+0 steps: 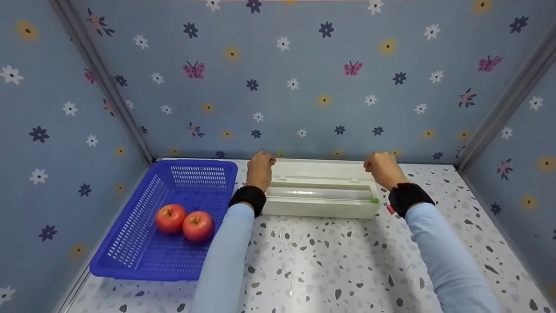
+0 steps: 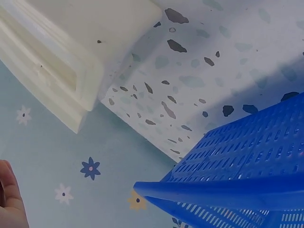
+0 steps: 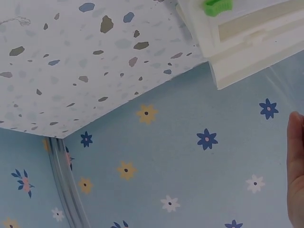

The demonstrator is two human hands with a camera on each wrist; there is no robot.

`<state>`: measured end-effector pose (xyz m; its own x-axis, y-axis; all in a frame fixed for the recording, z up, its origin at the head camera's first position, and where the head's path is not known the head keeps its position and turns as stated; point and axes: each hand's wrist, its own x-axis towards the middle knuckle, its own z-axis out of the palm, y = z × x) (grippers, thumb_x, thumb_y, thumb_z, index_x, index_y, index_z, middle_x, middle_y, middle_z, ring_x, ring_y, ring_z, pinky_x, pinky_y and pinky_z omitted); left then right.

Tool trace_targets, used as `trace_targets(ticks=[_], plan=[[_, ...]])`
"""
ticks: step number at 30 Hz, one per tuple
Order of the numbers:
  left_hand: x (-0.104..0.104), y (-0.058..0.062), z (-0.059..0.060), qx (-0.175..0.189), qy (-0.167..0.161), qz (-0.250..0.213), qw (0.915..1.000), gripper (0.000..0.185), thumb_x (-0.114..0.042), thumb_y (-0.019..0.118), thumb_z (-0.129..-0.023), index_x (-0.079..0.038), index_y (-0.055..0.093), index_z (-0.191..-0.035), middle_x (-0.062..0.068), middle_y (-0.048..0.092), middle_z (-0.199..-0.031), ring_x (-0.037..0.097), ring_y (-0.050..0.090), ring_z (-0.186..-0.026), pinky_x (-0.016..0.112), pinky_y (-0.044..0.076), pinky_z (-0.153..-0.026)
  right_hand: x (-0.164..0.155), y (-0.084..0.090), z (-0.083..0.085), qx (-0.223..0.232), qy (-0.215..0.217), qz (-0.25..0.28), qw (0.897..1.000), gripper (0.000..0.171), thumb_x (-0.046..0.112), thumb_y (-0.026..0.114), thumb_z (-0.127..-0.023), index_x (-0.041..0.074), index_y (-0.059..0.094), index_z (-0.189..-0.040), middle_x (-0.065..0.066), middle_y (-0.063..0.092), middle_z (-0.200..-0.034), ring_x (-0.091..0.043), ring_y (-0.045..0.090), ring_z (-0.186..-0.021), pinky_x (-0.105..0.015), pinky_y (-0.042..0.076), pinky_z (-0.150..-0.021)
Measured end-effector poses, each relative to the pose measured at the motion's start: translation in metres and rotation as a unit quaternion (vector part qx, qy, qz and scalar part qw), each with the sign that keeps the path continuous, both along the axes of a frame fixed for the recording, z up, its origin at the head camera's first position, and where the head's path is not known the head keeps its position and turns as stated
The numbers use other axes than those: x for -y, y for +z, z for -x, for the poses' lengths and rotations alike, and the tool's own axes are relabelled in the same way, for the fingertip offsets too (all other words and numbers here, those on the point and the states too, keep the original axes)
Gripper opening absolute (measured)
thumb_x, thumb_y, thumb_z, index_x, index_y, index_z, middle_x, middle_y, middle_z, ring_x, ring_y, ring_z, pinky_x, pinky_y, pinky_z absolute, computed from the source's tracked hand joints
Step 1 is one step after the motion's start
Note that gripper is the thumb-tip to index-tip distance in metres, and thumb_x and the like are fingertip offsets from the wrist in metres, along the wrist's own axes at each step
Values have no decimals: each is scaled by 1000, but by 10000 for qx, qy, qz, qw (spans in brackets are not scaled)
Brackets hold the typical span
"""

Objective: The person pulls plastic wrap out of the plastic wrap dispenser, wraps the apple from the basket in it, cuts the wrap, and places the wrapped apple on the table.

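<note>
A white cling film dispenser (image 1: 321, 209) sits against the back wall with its lid (image 1: 319, 168) raised and a clear roll (image 1: 321, 194) inside. A small green slider (image 1: 374, 200) is at its right end. My left hand (image 1: 260, 169) is held above the dispenser's left end, fingers curled in a pinch. Over the right end my right hand (image 1: 383, 167) is curled the same way. Faint glossy streaks of clear cling film (image 3: 276, 83) show beside the right hand in the right wrist view; both hands pinch its edge. Most fingertips are hidden.
Left of the dispenser stands a blue plastic basket (image 1: 163, 274) holding two red apples (image 1: 171, 218), close beside my left forearm. A patterned back wall (image 1: 299, 87) rises directly behind the speckled tabletop (image 1: 321, 261). Side walls stand at left and right.
</note>
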<state>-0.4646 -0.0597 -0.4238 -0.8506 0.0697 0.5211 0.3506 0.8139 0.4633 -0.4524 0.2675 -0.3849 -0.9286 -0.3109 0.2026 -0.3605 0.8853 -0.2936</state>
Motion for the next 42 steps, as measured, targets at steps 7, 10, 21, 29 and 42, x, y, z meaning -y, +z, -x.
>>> trace_targets(ticks=[7,10,21,29,42], plan=[[-6,8,-1,173,99,-62,9998,12,-6,58,-87,-2,70,-86,14,63,-84,28,62,-82,36,52,-75,-4,9,0,-208,81,-63,9997,14,-8,60,-80,-7,68,-92,-22,68,-91,-37,63,-87,-48,51,-77],[-9,12,-2,239,127,-78,9996,12,-7,58,-87,-3,70,-86,13,64,-85,29,62,-83,38,52,-75,-6,14,-1,-194,52,-232,9995,13,-9,60,-80,-5,67,-89,-21,68,-88,-38,62,-86,-50,48,-79],[-7,27,-2,328,130,-56,9994,14,-6,55,-89,-4,69,-90,14,64,-89,28,60,-86,35,50,-78,-4,32,-1,-148,-35,-72,9999,14,-9,56,-81,-5,67,-88,-22,67,-90,-38,62,-87,-49,50,-77],[-6,37,-4,227,116,36,9997,15,-7,55,-89,-2,69,-91,15,63,-91,29,61,-86,36,51,-78,-4,44,-2,-271,115,-229,9993,13,-7,57,-82,-6,66,-90,-23,66,-92,-39,61,-88,-49,49,-79],[0,67,-2,81,144,116,9998,17,-11,55,-90,-2,69,-92,15,64,-90,29,61,-87,38,51,-78,1,62,0,-633,-50,-46,9980,17,-12,55,-82,-5,67,-91,-22,67,-93,-37,62,-87,-47,51,-78]])
